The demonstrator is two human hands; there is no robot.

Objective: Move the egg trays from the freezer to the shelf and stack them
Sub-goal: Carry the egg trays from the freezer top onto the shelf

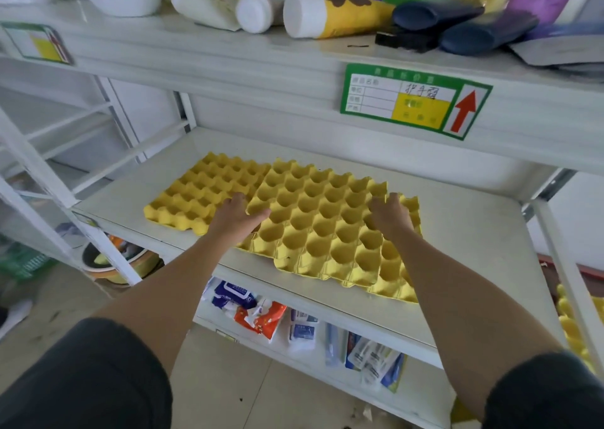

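Head camera view: both hands grasp a yellow egg tray (327,229), left hand (237,218) on its left edge, right hand (389,216) near its right edge. It lies on the white shelf (464,232), overlapping a second yellow tray (202,193).

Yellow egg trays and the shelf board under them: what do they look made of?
Yellow egg trays: probably moulded paper pulp, though thin plastic is possible; the surface is matte, the cup edges soft and uneven, and nothing glints. Shelf board: apparently white-painted metal or laminate, smooth with a faint sheen, resting on a white frame.
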